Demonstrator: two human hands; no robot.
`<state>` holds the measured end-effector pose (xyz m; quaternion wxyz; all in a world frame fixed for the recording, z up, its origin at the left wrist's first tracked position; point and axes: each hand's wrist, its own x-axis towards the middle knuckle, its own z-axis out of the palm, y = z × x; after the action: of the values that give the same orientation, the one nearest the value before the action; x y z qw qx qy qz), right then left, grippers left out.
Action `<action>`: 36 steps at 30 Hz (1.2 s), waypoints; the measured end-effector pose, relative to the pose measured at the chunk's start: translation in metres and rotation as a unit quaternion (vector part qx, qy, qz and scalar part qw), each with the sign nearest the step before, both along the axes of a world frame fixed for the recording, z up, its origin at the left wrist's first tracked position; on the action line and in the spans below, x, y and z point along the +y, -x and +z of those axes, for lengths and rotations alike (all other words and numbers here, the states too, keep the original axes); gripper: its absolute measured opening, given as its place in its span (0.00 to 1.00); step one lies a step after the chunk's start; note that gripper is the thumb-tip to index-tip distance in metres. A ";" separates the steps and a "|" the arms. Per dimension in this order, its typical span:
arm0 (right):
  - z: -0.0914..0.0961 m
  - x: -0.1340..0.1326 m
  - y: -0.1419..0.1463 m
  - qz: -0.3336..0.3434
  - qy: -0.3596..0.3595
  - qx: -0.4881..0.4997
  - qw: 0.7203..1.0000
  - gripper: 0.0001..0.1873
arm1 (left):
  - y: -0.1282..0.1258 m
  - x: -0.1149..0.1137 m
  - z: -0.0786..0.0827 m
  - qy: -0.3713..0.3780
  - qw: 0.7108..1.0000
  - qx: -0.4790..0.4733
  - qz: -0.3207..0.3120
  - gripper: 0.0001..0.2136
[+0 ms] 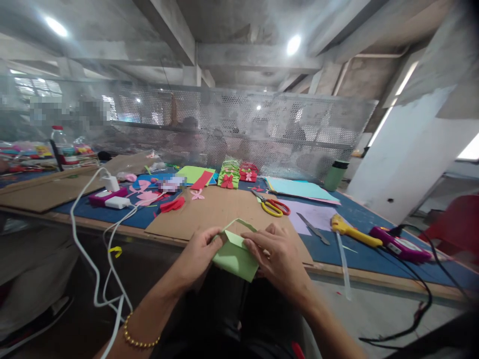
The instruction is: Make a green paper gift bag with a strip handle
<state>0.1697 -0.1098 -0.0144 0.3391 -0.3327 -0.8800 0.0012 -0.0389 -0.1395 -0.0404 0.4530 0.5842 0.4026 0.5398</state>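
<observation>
A small light-green paper bag [236,260] with a thin strip handle [239,221] is held above my lap, at the table's front edge. My left hand [204,249] pinches its left upper corner between thumb and fingers. On the other side, my right hand [275,249] grips the upper right part, its fingers bent over the folded top. Beyond the bag lies a brown cardboard sheet [220,207] on the blue table. Scissors [272,205] with red and yellow handles rest on its right part.
Finished green bags [229,175] and red bags [248,173] stand at the back. To the right are a knife [312,228], a yellow glue gun [355,233], purple power strip [400,244] and green bottle [336,175]. White cables [75,214] hang over the left edge. Pink paper pieces [145,197] lie left.
</observation>
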 end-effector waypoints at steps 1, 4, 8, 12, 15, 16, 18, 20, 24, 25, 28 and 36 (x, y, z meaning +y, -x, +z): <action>0.000 -0.001 0.000 0.000 0.002 -0.008 1.000 0.12 | -0.001 -0.001 -0.001 0.002 1.000 -0.004 -0.004 0.21; -0.001 -0.001 0.000 -0.002 0.008 -0.018 1.000 0.12 | -0.004 -0.004 -0.003 0.007 1.000 -0.017 -0.021 0.20; -0.002 -0.001 -0.001 -0.010 0.017 -0.011 1.000 0.14 | -0.009 -0.008 -0.003 0.038 0.992 -0.084 -0.085 0.18; -0.001 -0.003 -0.003 -0.003 0.025 -0.012 1.000 0.15 | -0.011 -0.012 -0.002 0.051 0.987 -0.093 -0.119 0.19; 0.001 -0.005 -0.004 0.012 0.034 -0.015 0.999 0.15 | -0.011 -0.014 -0.002 0.041 0.991 -0.061 -0.112 0.21; 0.002 -0.006 -0.004 0.013 0.034 -0.015 0.999 0.15 | -0.010 -0.014 -0.002 0.034 0.993 -0.047 -0.102 0.20; 0.005 -0.007 -0.003 0.010 0.025 -0.017 0.999 0.15 | -0.009 -0.013 -0.003 0.016 0.997 -0.009 -0.074 0.20; 0.006 -0.007 -0.002 0.002 0.019 -0.024 1.000 0.14 | -0.010 -0.013 -0.004 -0.002 0.999 0.026 -0.047 0.19; 0.007 -0.006 0.000 -0.020 0.019 -0.048 0.998 0.14 | -0.012 -0.012 -0.006 -0.010 0.999 0.028 -0.046 0.20; 0.007 -0.006 0.000 -0.024 0.018 -0.051 0.998 0.14 | -0.012 -0.012 -0.007 -0.008 0.999 0.019 -0.047 0.22; 0.006 -0.006 0.000 -0.031 0.013 -0.056 0.998 0.15 | -0.014 -0.012 -0.011 -0.003 0.999 -0.012 -0.034 0.29; 0.009 -0.011 0.001 -0.044 -0.010 -0.072 0.996 0.17 | -0.021 -0.018 -0.009 -0.011 1.000 -0.017 -0.016 0.38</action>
<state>0.1684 -0.1204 -0.0049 0.2773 -0.3667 -0.8868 -0.0460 -0.0182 -0.1571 -0.0498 0.4620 0.5862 0.3797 0.5465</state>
